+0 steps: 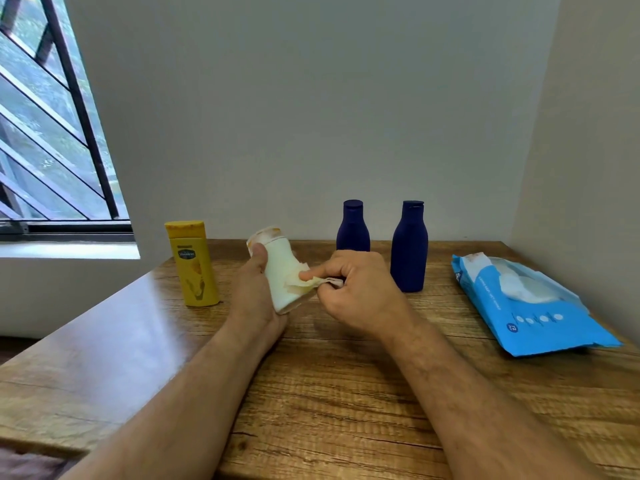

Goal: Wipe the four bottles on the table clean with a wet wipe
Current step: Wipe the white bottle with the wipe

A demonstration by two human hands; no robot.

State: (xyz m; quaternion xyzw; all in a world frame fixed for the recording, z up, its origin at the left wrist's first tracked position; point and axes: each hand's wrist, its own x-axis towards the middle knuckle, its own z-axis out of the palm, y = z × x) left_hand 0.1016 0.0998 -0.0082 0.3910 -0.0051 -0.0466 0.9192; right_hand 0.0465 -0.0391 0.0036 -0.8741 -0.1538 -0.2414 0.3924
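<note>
Fingers [313, 274] press wipe [304, 285]; wooden table [346, 393], grey wall [311, 98], window [45, 133].

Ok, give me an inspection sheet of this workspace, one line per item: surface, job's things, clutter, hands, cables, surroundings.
Surface: wooden table, grain visible.
Job's things: white bottle tilted, lifted off the table, with yellowish smears near its cap; wet wipe stained yellowish, pressed on the bottle; yellow bottle upright at left; two dark blue bottles upright at the back; blue wipe pack open at right.
Clutter: nothing seen.
Hands: left hand grips the white bottle; right hand pinches the wipe.
Cables: nothing seen.
Surroundings: plain wall; barred window at left.
</note>
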